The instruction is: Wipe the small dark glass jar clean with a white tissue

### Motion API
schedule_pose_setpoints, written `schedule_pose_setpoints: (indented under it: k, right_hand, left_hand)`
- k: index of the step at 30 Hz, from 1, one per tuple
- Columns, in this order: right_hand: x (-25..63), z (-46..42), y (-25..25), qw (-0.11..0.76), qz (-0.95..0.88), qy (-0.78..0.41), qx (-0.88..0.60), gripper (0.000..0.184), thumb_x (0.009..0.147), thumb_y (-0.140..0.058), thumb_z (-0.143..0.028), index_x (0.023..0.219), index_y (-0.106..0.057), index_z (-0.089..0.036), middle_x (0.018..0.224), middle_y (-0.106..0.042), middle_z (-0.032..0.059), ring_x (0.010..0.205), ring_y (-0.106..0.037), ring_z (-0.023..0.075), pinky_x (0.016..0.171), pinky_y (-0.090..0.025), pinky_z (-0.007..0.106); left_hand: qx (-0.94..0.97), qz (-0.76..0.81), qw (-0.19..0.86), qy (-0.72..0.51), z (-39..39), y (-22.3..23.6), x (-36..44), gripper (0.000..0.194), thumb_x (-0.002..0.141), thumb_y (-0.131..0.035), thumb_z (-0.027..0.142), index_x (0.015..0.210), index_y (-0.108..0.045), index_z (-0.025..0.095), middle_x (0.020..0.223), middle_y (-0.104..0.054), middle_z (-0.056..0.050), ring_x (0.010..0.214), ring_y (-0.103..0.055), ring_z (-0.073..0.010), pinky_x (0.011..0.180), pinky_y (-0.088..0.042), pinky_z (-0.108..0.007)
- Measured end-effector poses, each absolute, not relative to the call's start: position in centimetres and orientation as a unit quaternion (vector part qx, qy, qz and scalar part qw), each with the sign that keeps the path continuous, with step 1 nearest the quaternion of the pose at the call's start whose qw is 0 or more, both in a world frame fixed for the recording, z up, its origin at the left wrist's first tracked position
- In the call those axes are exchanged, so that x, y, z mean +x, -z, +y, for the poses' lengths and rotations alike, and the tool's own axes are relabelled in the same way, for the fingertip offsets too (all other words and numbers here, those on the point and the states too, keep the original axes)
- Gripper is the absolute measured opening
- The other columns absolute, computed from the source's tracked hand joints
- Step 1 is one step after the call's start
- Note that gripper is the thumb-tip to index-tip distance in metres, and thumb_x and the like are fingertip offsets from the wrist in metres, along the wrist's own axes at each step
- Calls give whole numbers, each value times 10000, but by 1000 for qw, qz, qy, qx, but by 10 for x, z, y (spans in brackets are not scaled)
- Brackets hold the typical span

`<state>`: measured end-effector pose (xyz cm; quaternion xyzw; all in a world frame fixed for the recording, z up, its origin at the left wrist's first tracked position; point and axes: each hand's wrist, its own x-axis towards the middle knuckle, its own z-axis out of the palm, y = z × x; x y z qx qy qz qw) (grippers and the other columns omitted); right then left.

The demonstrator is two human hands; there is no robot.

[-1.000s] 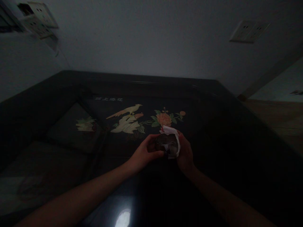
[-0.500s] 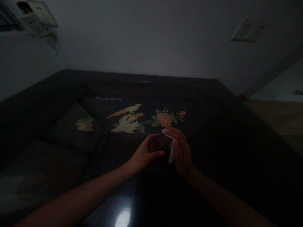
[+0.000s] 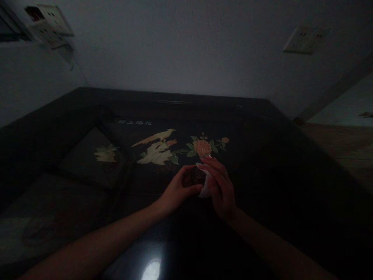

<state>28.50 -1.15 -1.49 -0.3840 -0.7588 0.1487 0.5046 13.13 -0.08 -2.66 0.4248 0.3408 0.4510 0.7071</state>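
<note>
My left hand (image 3: 179, 188) curls its thumb and fingers around the left side of a small, dark, rounded glassy object (image 3: 198, 177). Its exact kind is hard to make out in the dim light. In my right hand (image 3: 223, 186), a thin white tissue (image 3: 206, 188) is pressed against the object's right side, with the fingers bent over its top. Both hands are low over the dark, glossy tabletop (image 3: 186, 241), just in front of an orange flower (image 3: 202, 147) in the surface's picture. The object's base and right side are hidden.
The tabletop picture also has a pale bird (image 3: 159, 136) and white characters (image 3: 135, 123). Behind the table rises a wall (image 3: 180, 50) with a socket plate (image 3: 305, 40) at right and more sockets (image 3: 48, 33) at left. Wooden flooring (image 3: 344, 144) lies to the right.
My right hand has shifted slightly left, and the tissue now covers more of the glassy object's front right side. The left hand keeps its hold, nearly unmoved.
</note>
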Motion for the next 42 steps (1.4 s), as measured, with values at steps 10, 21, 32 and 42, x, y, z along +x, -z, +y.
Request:
schedule_pose_setpoints:
  k: [10, 21, 32, 42]
  right_hand:
    - [288, 3, 33, 568, -514, -469, -440, 396, 924, -380, -482, 981, -670, -220, 916, -710, 43, 806, -657, 212, 710, -536, 339]
    - [288, -10, 16, 531, -691, -263, -414, 381, 965, -280, -312, 1113, -620, -226, 1187, -609, 78, 1113, -562, 220, 952, -447, 416]
    - [288, -11, 12, 477, -798, -111, -352, 388, 891, -382, -149, 1220, -564, -244, 1219, -603, 82, 1176, -529, 244, 1007, -420, 490]
    - [285, -8, 13, 559, -594, -380, -436, 348, 953, -350, -341, 1039, -665, -222, 1078, -681, 60, 1010, -625, 216, 877, -488, 359]
  left_hand:
    - [408, 337, 731, -431, -2, 22, 131, 564, 598, -803, 187, 1091, -528, 183, 1149, -640, -96, 1097, -584, -260, 955, -437, -394]
    - [429, 315, 722, -443, -3, 24, 131, 549, 596, -807, 176, 1075, -539, 189, 1103, -644, -85, 1080, -583, -266, 944, -434, -403]
    - [441, 310, 715, -446, -2, 27, 132, 522, 606, -789, 160, 1063, -539, 193, 1076, -636, -65, 1059, -587, -244, 903, -451, -370]
    - [430, 331, 730, -415, -3, 19, 130, 525, 612, -787, 150, 1067, -529, 189, 1119, -645, -81, 1082, -590, -252, 949, -437, -393]
